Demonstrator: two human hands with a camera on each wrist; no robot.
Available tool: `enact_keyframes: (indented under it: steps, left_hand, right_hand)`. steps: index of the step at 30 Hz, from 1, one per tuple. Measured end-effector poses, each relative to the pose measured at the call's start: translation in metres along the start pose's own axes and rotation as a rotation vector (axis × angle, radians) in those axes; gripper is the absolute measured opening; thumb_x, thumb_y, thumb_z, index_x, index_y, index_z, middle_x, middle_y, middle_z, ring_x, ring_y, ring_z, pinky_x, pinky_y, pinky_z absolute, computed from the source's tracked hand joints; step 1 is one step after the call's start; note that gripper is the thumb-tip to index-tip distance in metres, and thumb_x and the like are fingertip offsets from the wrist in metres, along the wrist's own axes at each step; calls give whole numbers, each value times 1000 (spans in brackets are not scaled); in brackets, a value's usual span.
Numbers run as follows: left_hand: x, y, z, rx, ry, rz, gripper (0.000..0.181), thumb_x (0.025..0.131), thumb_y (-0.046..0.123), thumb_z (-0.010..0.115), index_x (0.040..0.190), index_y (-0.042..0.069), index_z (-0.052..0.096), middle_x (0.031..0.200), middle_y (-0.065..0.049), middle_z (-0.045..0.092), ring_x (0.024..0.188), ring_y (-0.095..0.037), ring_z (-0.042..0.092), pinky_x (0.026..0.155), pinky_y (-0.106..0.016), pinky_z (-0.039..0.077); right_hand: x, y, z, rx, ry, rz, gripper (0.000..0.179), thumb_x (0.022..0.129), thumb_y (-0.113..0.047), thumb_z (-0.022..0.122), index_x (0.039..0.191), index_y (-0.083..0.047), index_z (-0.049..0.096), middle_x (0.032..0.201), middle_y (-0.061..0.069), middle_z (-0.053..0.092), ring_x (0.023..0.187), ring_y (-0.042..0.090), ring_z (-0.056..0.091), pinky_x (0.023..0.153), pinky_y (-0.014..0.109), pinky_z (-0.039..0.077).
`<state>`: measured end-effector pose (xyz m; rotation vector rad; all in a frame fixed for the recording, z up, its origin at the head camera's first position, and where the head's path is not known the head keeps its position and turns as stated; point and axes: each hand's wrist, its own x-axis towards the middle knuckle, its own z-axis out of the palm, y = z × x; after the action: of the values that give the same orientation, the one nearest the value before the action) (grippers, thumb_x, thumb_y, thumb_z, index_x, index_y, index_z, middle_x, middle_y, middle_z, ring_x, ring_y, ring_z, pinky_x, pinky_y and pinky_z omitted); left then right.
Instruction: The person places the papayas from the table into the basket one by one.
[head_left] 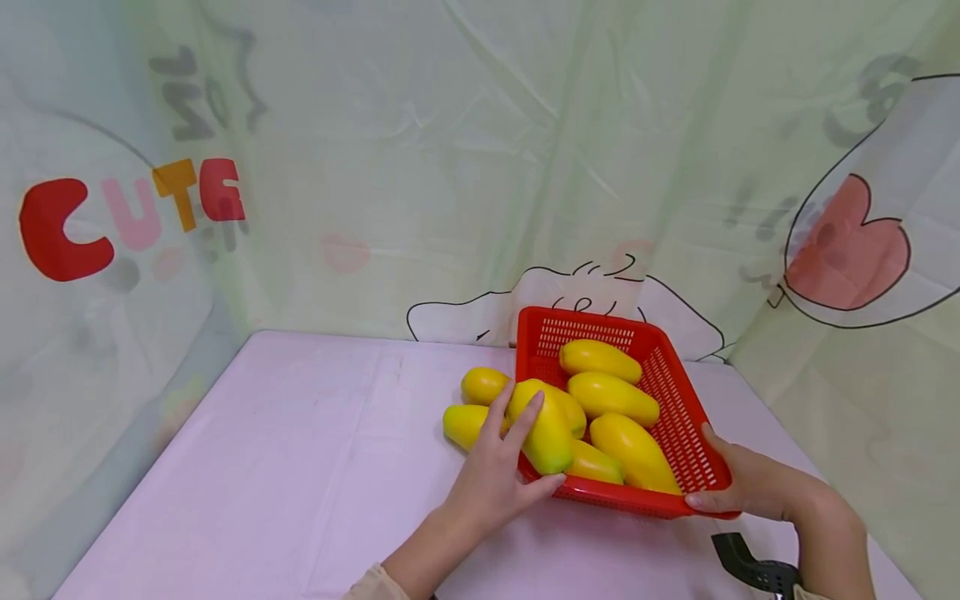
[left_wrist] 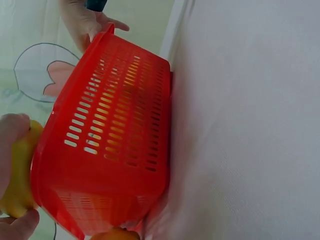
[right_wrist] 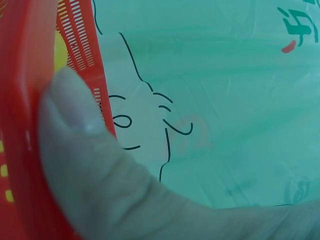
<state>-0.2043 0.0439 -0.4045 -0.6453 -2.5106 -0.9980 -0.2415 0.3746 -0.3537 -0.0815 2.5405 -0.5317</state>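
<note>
A red plastic basket (head_left: 686, 400) with slotted walls holds several yellow mangoes (head_left: 611, 396). My left hand (head_left: 491, 471) grips a yellow mango with a green tip (head_left: 546, 429) at the basket's left front rim. In the left wrist view, thumb and fingers pinch that mango (left_wrist: 20, 175) above the basket's edge. My right hand (head_left: 765, 483) holds the basket by its front right corner, the thumb over the rim, as the right wrist view also shows. Two more mangoes, one farther back (head_left: 483, 386) and one nearer (head_left: 461, 423), lie outside against the basket's left side, partly hidden.
The basket stands on a table with a pale pinkish cloth (head_left: 337, 450), toward its right side. A printed curtain (head_left: 420, 183) hangs behind the table and along both sides. A black strap (head_left: 753, 571) is at the right wrist.
</note>
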Motion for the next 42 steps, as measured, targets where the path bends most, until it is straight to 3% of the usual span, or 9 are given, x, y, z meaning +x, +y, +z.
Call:
enact_keyframes:
  steps: [5, 12, 20, 31, 42]
  left_hand:
    - [3, -4, 3, 6, 12, 11, 80, 78, 41, 75, 144, 38, 30, 159, -6, 9, 136, -28, 38, 99, -38, 47]
    - [9, -5, 9, 53, -32, 26, 77, 79, 43, 73, 143, 41, 32, 158, -6, 9, 136, -27, 38, 101, -40, 46]
    - [13, -5, 10, 88, -36, 63, 77, 79, 40, 74, 145, 37, 35, 156, -7, 12, 136, -25, 36, 102, -37, 45]
    - [13, -8, 8, 131, -153, 59, 72, 85, 46, 65, 147, 42, 29, 160, -6, 12, 142, -23, 29, 101, -36, 45]
    - [12, -9, 12, 121, -159, 108, 65, 88, 38, 63, 145, 43, 32, 160, -5, 12, 144, -20, 25, 103, -36, 44]
  right_hand:
    - [0, 0, -1, -9, 3, 1, 119, 75, -58, 68, 147, 8, 1, 140, 42, 25, 110, 46, 40, 80, 51, 54]
    - [0, 2, -1, -1, 9, -4, 122, 74, -58, 69, 146, 8, -3, 142, 42, 22, 112, 48, 39, 82, 54, 53]
    - [1, 0, -3, -19, 6, 20, 125, 70, -62, 70, 147, 8, 0, 141, 42, 23, 112, 49, 39, 82, 55, 53]
    - [0, -2, -1, -6, 0, 6, 121, 74, -59, 68, 146, 8, -2, 141, 42, 22, 112, 50, 38, 82, 55, 52]
    - [1, 2, 1, -6, -2, 20, 121, 74, -60, 68, 147, 8, -1, 142, 42, 21, 112, 50, 38, 83, 57, 51]
